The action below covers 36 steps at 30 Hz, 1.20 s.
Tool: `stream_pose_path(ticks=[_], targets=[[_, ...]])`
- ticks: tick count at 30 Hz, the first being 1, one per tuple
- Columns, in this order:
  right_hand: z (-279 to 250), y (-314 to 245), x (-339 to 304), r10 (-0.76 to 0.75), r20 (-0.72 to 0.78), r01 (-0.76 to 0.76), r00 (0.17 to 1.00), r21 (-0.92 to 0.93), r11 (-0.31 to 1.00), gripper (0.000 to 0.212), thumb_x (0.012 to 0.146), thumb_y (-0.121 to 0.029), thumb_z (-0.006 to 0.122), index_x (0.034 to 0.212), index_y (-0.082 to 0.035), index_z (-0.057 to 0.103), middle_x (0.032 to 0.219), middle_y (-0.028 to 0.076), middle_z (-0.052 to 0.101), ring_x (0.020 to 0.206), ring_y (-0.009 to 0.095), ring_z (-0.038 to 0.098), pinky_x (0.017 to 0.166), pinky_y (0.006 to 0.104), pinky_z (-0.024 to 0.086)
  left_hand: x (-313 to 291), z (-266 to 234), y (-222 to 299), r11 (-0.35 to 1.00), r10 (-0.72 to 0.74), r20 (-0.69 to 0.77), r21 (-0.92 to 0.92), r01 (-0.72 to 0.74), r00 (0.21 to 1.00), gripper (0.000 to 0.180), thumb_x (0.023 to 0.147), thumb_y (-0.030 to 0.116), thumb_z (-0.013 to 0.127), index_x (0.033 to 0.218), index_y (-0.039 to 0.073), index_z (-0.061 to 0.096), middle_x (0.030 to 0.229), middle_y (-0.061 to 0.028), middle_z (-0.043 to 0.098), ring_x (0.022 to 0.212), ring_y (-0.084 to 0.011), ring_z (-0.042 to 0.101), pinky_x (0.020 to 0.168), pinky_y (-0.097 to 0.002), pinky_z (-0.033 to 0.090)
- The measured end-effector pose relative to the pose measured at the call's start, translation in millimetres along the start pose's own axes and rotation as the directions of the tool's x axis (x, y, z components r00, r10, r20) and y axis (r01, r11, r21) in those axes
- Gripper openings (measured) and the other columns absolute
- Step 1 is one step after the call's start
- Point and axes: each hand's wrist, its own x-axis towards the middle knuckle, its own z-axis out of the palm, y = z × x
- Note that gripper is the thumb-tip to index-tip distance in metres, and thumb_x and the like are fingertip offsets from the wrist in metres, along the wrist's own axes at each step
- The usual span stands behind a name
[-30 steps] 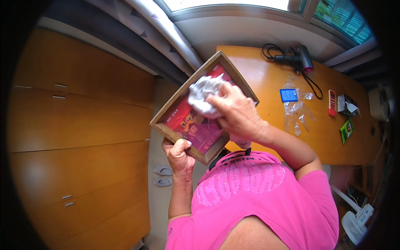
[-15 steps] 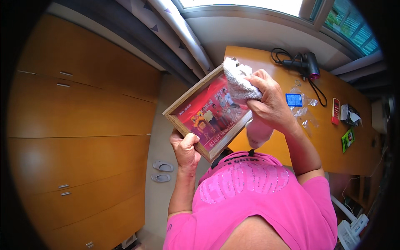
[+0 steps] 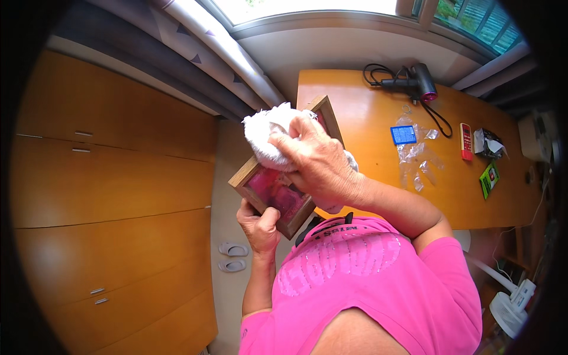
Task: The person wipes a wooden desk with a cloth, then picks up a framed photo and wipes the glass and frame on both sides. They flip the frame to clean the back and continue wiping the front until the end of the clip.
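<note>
the brown wood picture frame (image 3: 300, 214) is tipped on a slant, held up off the desk (image 3: 367, 204). the picture (image 3: 273, 188) inside is red and pink. a fluffy white cloth (image 3: 263, 141), all bunched up, hides its middle and top left side.

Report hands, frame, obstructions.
Left hand gripping wooden frame by lower-left side. Right hand holding white cloth over frame. Cloth and right hand hide its middle.

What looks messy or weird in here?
The crumpled clear plastic on the desk looks messy: it lies loose beside a flat blue packet, like leftover wrapping. The picture frame tilts, but it's just being held up. I can't see any spills or breaks.
</note>
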Motion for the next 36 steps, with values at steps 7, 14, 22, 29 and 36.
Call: stream_pose_path(ticks=[7,14,22,29,36], targets=[[-14,29,3,0.078,-0.093,-0.085,0.993,-0.076,0.993,0.045,0.064,-0.011,0.066,0.108,-0.012,0.055,0.093,0.014,0.044,0.088,0.032,0.051,0.068,0.0411,0.046,-1,-16,3,0.999,0.045,0.038,0.001,-0.045,0.998,0.039,0.058,-0.005,0.047,0.096,-0.004,0.056,0.089,-0.0045,0.059,0.08,-0.0143,0.056,0.078,-0.0252,0.044],[-32,72,5,0.27,-0.125,-0.293,0.955,-0.23,0.928,0.034,0.07,-0.011,0.061,0.103,-0.012,0.06,0.093,0.014,0.045,0.085,0.031,0.054,0.073,0.0398,0.047,-2,-24,6,0.978,0.133,0.037,0.159,-0.137,0.99,0.031,0.058,-0.003,0.05,0.089,-0.003,0.056,0.078,-0.0005,0.058,0.069,-0.0083,0.052,0.066,-0.0212,0.042],[-45,124,-13,0.488,-0.147,-0.507,0.86,-0.151,0.849,0.038,0.069,-0.01,0.058,0.107,-0.004,0.059,0.093,0.015,0.05,0.085,0.031,0.056,0.078,0.0371,0.046,2,-33,10,0.974,0.14,0.003,0.181,-0.138,0.99,0.029,0.058,-0.004,0.05,0.087,-0.003,0.058,0.073,0.0022,0.056,0.064,-0.0062,0.05,0.062,-0.0198,0.041],[-62,102,-14,0.42,-0.045,-0.378,0.906,0.357,0.854,0.033,0.069,-0.005,0.058,0.101,0.002,0.057,0.093,0.006,0.05,0.087,0.016,0.052,0.078,0.0265,0.043,10,-45,4,0.889,0.291,0.144,0.324,-0.323,0.946,0.017,0.057,-0.006,0.049,0.072,0.001,0.055,0.053,0.006,0.044,0.049,-0.0035,0.038,0.048,-0.0195,0.031],[-71,80,-8,0.362,0.08,-0.356,0.929,0.465,0.81,0.034,0.07,-0.014,0.068,0.098,0.002,0.058,0.092,0.007,0.047,0.088,0.017,0.05,0.077,0.0284,0.042,8,-41,10,0.679,0.429,0.336,0.493,-0.545,0.838,0.022,0.058,-0.009,0.049,0.076,0.0,0.056,0.053,0.0004,0.045,0.046,-0.007,0.04,0.049,-0.0197,0.035]])
